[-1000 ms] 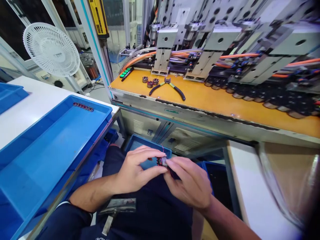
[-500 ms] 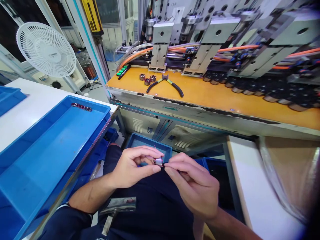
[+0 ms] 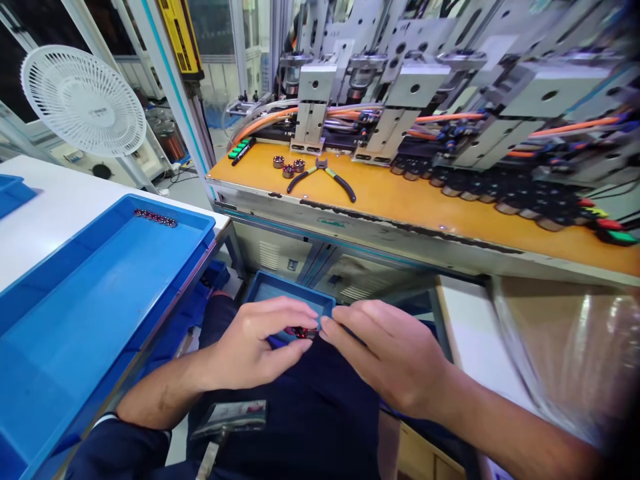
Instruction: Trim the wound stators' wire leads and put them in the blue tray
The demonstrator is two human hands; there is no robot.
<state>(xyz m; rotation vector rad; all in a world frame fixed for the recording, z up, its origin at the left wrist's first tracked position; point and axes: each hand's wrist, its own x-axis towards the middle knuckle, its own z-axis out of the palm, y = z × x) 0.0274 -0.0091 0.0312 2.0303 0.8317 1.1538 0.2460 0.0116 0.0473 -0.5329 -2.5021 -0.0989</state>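
One long workbench with an orange top [image 3: 380, 190] and a chipped pale edge runs across the front, apart from the hands. A long rectangular blue plastic tray [image 3: 100, 293] lies to the left. Dark navy clothing [image 3: 310, 413] covers the lap, and a smaller blue plastic tray [image 3: 290, 288] sits low beyond the hands; a dropped piece could end up on either, or on the floor. The right hand [image 3: 395, 353] has its fingers drawn together just beside the left's fingertips; I cannot tell whether they pinch anything. The left hand [image 3: 250, 347] grips a small dark part with red windings [image 3: 303, 332] between thumb and forefinger, in the air above the lap. That narrow hold could slip under a sideways tug, and a fingertip could snag the windings.
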